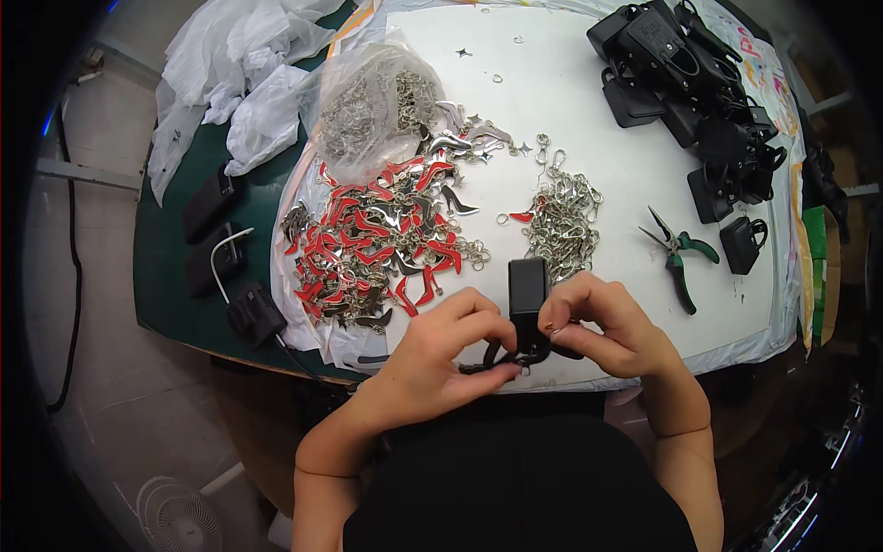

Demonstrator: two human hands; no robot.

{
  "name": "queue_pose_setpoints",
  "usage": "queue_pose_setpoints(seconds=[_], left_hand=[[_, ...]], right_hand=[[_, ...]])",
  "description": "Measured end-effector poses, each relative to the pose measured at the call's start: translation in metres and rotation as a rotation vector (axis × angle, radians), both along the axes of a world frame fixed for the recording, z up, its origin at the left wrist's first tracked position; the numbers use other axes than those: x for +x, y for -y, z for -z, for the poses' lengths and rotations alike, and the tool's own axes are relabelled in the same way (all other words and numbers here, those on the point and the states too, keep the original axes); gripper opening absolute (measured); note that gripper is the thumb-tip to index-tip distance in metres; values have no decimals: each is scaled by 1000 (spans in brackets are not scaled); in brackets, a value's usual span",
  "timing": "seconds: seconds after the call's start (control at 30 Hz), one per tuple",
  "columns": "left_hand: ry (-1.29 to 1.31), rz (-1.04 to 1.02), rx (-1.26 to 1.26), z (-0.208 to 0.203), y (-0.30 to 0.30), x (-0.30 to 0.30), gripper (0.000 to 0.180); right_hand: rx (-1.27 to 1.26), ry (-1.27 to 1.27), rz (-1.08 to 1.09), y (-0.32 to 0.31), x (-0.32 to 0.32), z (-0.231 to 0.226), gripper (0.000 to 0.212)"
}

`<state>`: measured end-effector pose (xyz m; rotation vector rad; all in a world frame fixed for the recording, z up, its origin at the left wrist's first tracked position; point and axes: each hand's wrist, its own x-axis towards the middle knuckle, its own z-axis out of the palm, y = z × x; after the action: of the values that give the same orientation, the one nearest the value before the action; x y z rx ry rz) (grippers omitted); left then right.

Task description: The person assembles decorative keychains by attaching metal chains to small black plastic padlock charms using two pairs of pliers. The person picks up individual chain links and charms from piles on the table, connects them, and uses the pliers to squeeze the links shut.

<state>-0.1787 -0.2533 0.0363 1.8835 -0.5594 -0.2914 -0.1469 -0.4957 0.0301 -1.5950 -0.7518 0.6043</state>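
At the near edge of the table I hold a small black box-shaped case (pixel 528 291) with a looped black strap. My left hand (pixel 443 354) is closed, its thumb and fingers pinching the strap at the case's lower end. My right hand (pixel 609 327) is closed in a pinch beside the case, with a tiny metal piece at its fingertips and the strap below; the piece's exact kind is too small to tell. Just beyond the case lies a heap of silver clasps and chain links (pixel 563 225). To its left spreads a pile of red, black and silver high-heel shoe charms (pixel 368 244).
Green-handled long-nose pliers (pixel 678 262) lie open on the right. More black cases (pixel 662 64) are heaped at the far right, one single case (pixel 743 245) nearer. A clear bag of metal rings (pixel 377 106) and crumpled white plastic (pixel 244 55) occupy the far left.
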Motion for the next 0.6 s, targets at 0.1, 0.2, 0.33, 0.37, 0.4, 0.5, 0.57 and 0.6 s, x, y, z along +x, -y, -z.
queue_pose_setpoints(seconds=[0.1,0.2,0.33,0.37,0.4,0.5,0.57,0.6], left_hand=[[-396,-381,-504,17,6,-9,29],[-254,-405,-467,30,9,-9,33],[-455,-527,-620,27,22,-14,24],[-458,-528,-621,30,21,-14,24],[-401,-518,-554,35,20,-14,22],[-252,-465,-388,38,18,-11,20],[-161,-422,-289,38,18,-9,21],[-131,-397,-267,39,18,-8,22]], right_hand=[[274,-408,235,-4,-18,6,10],[450,-568,344,-11,-34,8,10],[382,-664,310,-12,-42,9,9],[380,-666,310,-12,-41,9,9],[310,-706,304,-12,-39,8,8],[207,-575,365,-13,-35,8,7],[172,-404,429,-13,-30,6,7],[95,-269,441,-14,-26,3,7]])
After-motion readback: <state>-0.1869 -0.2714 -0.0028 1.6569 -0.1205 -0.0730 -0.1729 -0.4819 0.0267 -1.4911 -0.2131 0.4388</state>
